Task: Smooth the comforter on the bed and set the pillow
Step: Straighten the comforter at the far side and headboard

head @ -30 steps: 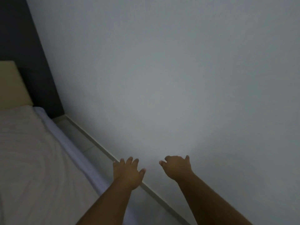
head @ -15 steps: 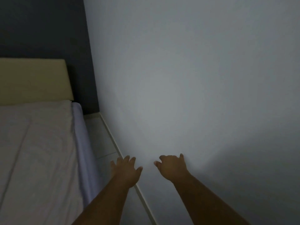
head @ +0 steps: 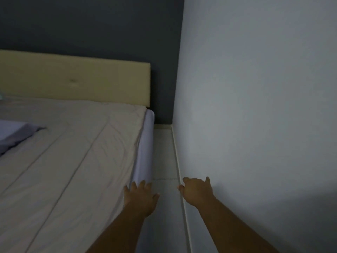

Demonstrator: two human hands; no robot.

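A pale beige comforter [head: 73, 161] lies spread over the bed, with a few long creases running toward the headboard. A lavender pillow [head: 16, 134] rests on it at the far left, partly cut off by the frame. My left hand [head: 140, 198] hovers palm down, fingers spread, over the comforter's right edge and the lavender mattress side [head: 145, 148]. My right hand [head: 197, 190] hangs over the floor strip near the wall, fingers loosely apart and holding nothing.
A cream padded headboard [head: 76, 83] stands against a dark wall [head: 91, 24]. A white wall [head: 255, 106] runs close along the bed's right side, leaving a narrow tiled floor strip [head: 164, 157] with a skirting board [head: 179, 170].
The view has swung left, bringing the bed, headboard and pillow into sight. Both hands stay outstretched and empty; the left now sits over the bed's edge.
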